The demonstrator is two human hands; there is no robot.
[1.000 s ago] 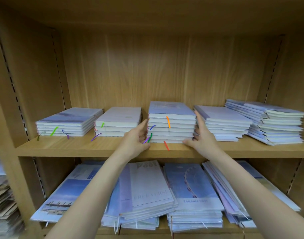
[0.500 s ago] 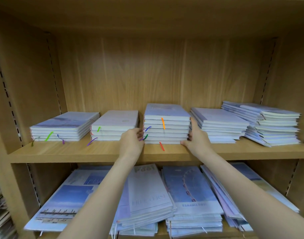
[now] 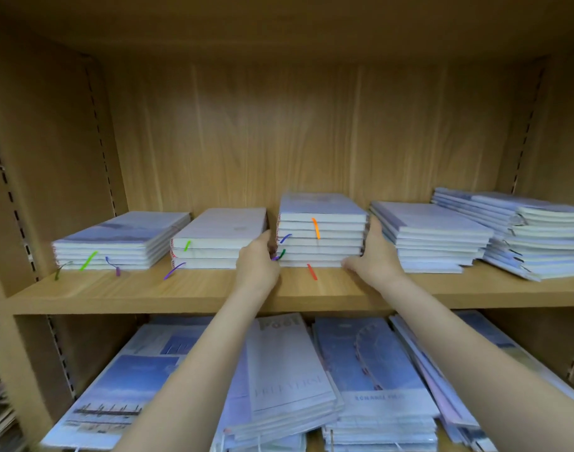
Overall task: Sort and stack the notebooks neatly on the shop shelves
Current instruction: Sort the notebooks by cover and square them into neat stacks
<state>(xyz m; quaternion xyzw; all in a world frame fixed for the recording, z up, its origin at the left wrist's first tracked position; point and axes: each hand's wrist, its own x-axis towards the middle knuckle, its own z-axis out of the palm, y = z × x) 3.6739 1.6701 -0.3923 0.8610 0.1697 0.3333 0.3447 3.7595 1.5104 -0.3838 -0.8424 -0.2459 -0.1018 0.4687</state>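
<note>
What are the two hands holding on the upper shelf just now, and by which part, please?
The middle stack of notebooks, by its two sides: the left hand presses its left side, the right hand its right side.

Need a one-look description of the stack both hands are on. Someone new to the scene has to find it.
On the upper shelf five notebook piles sit in a row; take the middle stack. The left hand and right hand press its two sides. It is the tallest near the centre and the only one with an orange ribbon down its front.
</note>
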